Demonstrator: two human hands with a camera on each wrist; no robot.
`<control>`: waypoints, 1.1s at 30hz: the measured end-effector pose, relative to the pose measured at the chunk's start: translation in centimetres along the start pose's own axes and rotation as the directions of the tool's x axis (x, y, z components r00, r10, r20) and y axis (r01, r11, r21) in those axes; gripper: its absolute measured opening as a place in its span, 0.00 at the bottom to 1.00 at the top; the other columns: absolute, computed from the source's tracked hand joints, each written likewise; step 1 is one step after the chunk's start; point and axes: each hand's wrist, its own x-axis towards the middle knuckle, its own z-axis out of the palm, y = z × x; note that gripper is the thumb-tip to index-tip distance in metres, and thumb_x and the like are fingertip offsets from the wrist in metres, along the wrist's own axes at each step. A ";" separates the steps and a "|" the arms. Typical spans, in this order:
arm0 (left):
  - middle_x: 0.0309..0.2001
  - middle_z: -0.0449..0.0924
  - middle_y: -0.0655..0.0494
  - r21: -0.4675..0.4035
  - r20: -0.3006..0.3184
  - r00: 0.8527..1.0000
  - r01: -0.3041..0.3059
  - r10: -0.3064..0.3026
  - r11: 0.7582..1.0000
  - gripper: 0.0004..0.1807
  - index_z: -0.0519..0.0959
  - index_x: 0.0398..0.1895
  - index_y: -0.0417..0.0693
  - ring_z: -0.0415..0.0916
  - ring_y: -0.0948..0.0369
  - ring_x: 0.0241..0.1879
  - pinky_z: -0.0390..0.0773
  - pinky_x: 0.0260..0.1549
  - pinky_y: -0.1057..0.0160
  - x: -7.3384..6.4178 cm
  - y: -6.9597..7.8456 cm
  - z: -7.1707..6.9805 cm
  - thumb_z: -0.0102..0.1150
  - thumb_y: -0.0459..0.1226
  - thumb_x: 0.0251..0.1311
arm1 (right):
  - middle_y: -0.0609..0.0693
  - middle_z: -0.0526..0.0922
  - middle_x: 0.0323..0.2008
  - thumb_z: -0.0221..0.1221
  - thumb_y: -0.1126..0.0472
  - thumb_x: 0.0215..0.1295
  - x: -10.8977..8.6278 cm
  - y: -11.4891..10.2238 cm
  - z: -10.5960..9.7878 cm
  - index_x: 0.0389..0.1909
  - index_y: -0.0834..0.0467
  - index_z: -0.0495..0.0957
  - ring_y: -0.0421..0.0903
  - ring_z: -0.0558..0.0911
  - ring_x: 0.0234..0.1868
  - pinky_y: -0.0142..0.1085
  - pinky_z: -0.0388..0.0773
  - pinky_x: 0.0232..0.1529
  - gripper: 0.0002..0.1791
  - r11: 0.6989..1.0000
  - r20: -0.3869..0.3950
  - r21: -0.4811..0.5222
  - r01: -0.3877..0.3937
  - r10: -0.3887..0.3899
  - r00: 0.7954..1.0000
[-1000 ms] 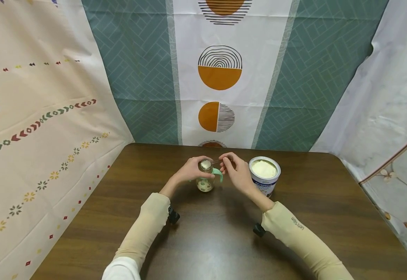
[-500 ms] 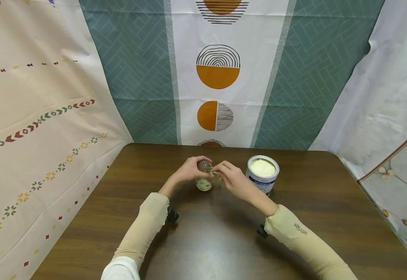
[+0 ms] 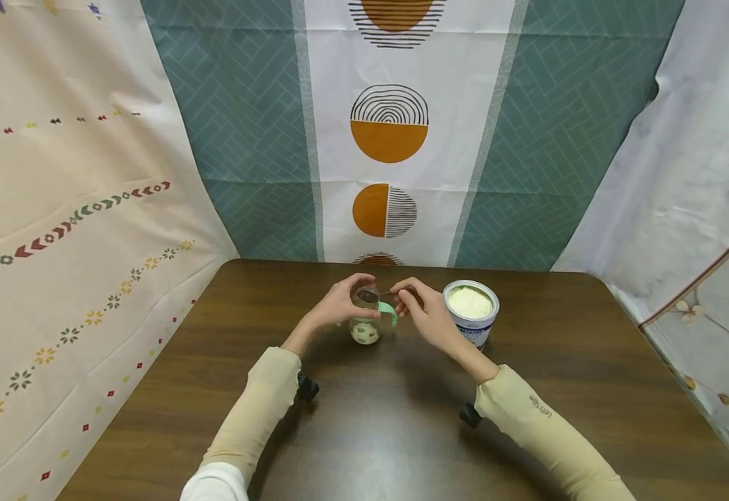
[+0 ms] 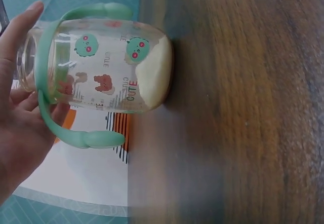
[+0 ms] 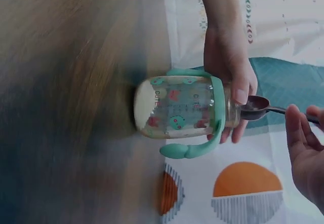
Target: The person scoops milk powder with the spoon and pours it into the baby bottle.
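Note:
A clear baby bottle (image 3: 365, 334) with green handles and printed cartoon figures stands upright on the table, its mouth uncovered. Pale powder (image 4: 156, 74) lies heaped at its bottom. My left hand (image 3: 337, 306) grips the bottle round its neck, thumb and fingers on opposite sides. Between thumb and fingers of my right hand (image 3: 425, 313) is the handle of a dark measuring spoon (image 5: 254, 107). Its bowl is at the bottle's mouth; I see no heap of powder in it. Right of my right hand stands an open can (image 3: 473, 334) of pale powder.
The brown wooden table (image 3: 377, 431) reaches back to a patterned curtain (image 3: 389, 139). Cloth hangs along the left and right sides too. The can stands close beside my right forearm.
The white heap in the measuring spoon is gone. My right hand dipped left and down toward the bottle's mouth, then came back up and right. My left hand has kept its grip.

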 end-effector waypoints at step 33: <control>0.68 0.66 0.50 0.021 -0.012 0.999 -0.044 0.044 0.999 0.48 0.59 0.71 0.52 0.63 0.52 0.69 0.64 0.69 0.49 1.5 2.9 0.3 0.74 0.46 0.48 | 0.46 0.77 0.25 0.41 0.60 0.77 1.7 -0.2 -2.7 0.44 0.66 0.71 0.36 0.78 0.23 0.24 0.77 0.27 0.13 0.728 -0.177 0.601 -0.329 0.523 0.834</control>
